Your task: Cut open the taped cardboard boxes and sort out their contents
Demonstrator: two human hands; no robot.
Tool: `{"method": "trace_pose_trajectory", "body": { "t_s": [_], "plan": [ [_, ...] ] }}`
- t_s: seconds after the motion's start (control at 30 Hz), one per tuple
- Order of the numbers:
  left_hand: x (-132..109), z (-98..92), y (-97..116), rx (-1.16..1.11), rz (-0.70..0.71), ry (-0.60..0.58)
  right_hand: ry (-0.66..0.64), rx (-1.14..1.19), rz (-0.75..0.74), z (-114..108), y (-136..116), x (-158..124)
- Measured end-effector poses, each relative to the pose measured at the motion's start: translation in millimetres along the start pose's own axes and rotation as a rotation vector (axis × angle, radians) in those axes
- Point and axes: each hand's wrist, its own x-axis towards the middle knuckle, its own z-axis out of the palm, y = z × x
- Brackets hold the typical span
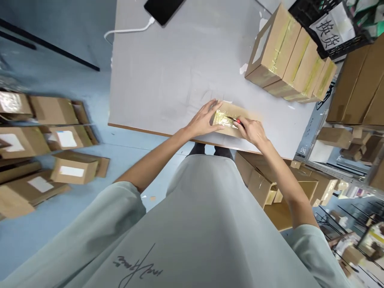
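Note:
A small cardboard box (233,109) with shiny clear-yellow tape (222,119) across its top lies near the front edge of the table. My left hand (205,119) grips the box's left end, thumb on the near side and fingers on the far side. In my right hand (251,130) is a utility knife (238,121) with a red part and a dark blade. The blade points left and lies over the taped top. Whether it has cut into the tape is too small to tell.
Taped cardboard boxes (277,52) stand in a row at the table's back right, beside a black crate (333,36). A phone (163,10) with a white cable (129,31) lies at the far edge. More cartons (75,168) sit on the floor at left. An open carton (279,212) stands below right.

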Motion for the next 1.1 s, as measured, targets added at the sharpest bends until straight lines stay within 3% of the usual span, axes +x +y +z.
{"method": "trace_pose_trajectory", "body": {
  "t_s": [0.1,0.2,0.6,0.9,1.1],
  "plan": [
    [-1,2.9,-1,-0.082,-0.007,0.002,-0.143,-0.139,-0.041,-6,-23,22],
    [0,5.5,-3,-0.146,-0.013,0.019,-0.193,-0.199,-0.038,-8,-33,35],
    [4,9.1,-4,-0.246,0.015,0.041,-0.184,-0.127,-0.010,-10,-30,41],
    [4,3.8,3,-0.244,0.001,0.013,-0.298,-0.321,-0.033,-37,-54,48],
    [14,-6.0,7,-0.144,0.026,0.013,-0.264,-0.341,-0.080,-43,-62,66]
  ]
}}
